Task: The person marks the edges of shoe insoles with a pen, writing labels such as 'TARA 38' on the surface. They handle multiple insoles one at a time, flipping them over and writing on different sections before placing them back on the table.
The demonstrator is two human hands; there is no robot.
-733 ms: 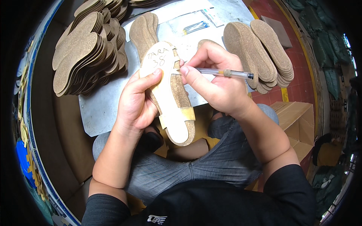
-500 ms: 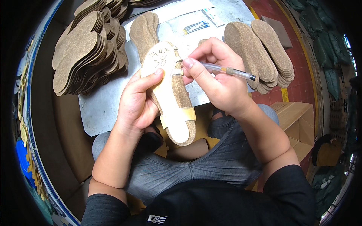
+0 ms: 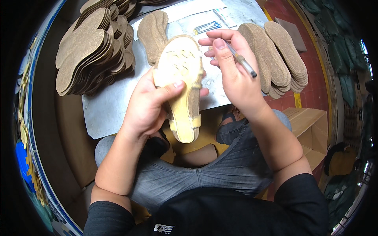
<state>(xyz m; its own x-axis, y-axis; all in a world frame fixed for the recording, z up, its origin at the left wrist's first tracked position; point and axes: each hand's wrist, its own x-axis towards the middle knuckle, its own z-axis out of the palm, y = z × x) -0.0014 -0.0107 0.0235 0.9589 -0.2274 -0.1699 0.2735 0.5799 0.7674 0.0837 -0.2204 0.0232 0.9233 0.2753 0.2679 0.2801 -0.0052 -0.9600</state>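
My left hand (image 3: 149,98) grips a brown, cork-like insole (image 3: 193,102) from its left side, thumb across the front. Over the insole's face lies a pale yellow template (image 3: 180,114), with bands wrapping round the insole near the heel and along the right edge. Dark handwriting on the template's wide upper end is blurred. To the right of it, apart from the insole, my right hand (image 3: 240,78) holds a clear pen (image 3: 246,66) with a dark end cap between thumb and fingers. The pen's writing tip is hidden behind the fingers.
Tall stacks of brown insoles (image 3: 84,51) rise at the left of the metal table (image 3: 106,114). Smaller piles stand at the back (image 3: 151,33) and right (image 3: 287,51). Several pen refills (image 3: 206,27) lie on white paper. A cardboard box (image 3: 307,129) stands right of my legs.
My right hand has drawn the pen up and away from the insole's right edge. The insole and template have shifted slightly up and turned more upright in my left hand.
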